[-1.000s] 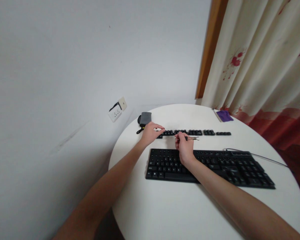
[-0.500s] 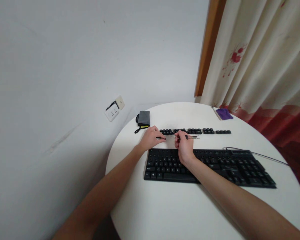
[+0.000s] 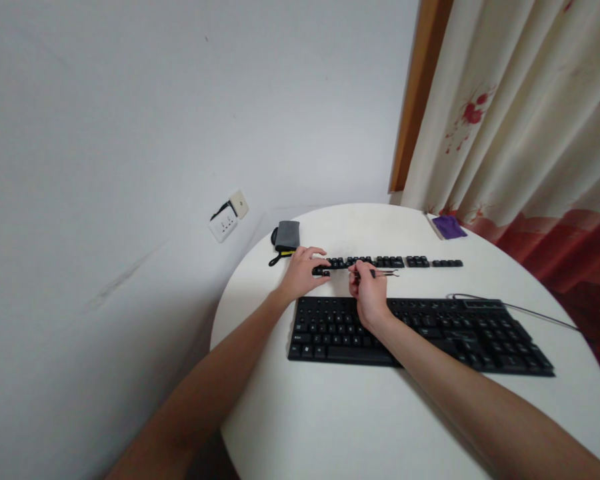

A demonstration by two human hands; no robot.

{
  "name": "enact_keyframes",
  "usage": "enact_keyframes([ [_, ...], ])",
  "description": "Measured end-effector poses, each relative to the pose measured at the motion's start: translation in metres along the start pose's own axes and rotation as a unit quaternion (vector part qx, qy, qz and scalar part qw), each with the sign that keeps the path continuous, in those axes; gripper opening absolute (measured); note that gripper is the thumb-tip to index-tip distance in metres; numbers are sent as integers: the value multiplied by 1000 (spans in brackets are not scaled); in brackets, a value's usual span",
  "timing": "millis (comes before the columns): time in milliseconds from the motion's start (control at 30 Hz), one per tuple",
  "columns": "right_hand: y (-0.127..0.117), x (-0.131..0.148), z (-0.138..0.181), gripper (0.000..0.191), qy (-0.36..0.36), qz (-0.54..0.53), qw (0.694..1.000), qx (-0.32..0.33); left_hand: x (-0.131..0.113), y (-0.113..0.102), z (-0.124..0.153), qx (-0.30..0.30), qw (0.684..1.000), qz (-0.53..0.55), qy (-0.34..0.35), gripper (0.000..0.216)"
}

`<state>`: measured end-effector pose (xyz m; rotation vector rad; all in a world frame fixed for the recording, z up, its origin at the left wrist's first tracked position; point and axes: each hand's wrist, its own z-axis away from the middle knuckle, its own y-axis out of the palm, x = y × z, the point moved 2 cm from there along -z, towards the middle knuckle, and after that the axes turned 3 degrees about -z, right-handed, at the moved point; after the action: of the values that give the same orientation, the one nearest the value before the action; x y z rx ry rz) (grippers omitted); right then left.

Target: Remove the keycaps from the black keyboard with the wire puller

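Observation:
At the left end of a row of loose black keycaps (image 3: 390,262), my left hand (image 3: 303,272) has its thumb and fingers spread. A few small keycaps (image 3: 325,273) lie on the table between its thumb and fingers. My right hand (image 3: 367,287) is closed around a wire keycap puller (image 3: 387,273), whose thin prongs point right, just below the row. Under my right wrist lies a black keyboard (image 3: 340,327), partly covered by the forearm. Bare positions without caps show in its upper left rows.
A grey pouch (image 3: 287,235) with a black loop and yellow edge stands at the back left of the round white table (image 3: 330,413). A purple cloth (image 3: 449,227) lies at the back right. The keyboard's cable (image 3: 520,309) runs off right. A wall socket (image 3: 223,224) is at left.
My left thumb and fingers have spread apart and let go of a small black keycap beside the row's left end. My right hand has hardly moved.

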<state>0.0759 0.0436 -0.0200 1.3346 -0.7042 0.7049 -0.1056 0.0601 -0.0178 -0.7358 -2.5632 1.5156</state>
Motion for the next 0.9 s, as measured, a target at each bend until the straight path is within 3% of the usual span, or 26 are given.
enact_keyframes([
  [167,1,0,0,25,-1,12,1000,5,-2,-1,0,7,999,-9,-36,43],
  [900,0,-1,0,26,2,18,1000,25,4,1,0,4,999,-5,-40,45],
])
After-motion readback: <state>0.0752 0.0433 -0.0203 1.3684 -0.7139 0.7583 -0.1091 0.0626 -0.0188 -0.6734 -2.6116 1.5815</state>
